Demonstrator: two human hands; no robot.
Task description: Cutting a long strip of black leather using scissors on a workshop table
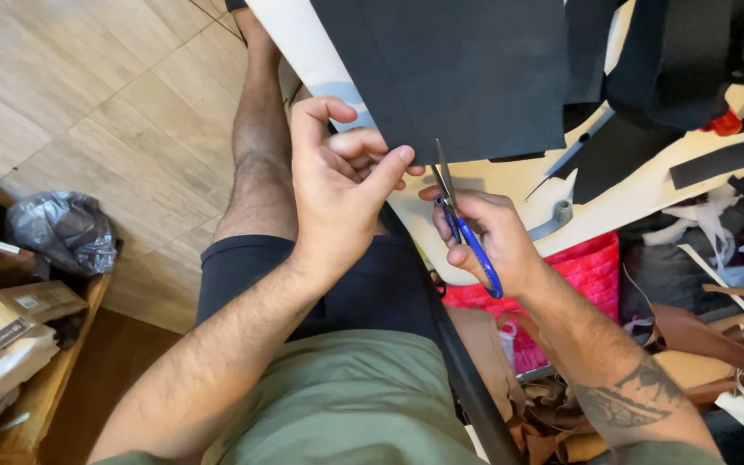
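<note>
A large black sheet (pixel 467 69) hangs over the edge of a cream table (pixel 630 198). My left hand (pixel 337 176) pinches the sheet's lower left corner between thumb and fingers. My right hand (pixel 488 237) grips blue-handled scissors (pixel 462 220), whose blades point up and meet the sheet's bottom edge just right of my left fingertips. A long black strip (pixel 467 370) trails down from the sheet across my lap.
Black offcuts (pixel 708 159) and a grey tool (pixel 561 155) lie on the table. A pink basket (pixel 579 271) and brown leather scraps (pixel 708 336) sit below at the right. A wooden shelf with boxes (pixel 19 319) and a grey bag (pixel 62 228) stand at the left.
</note>
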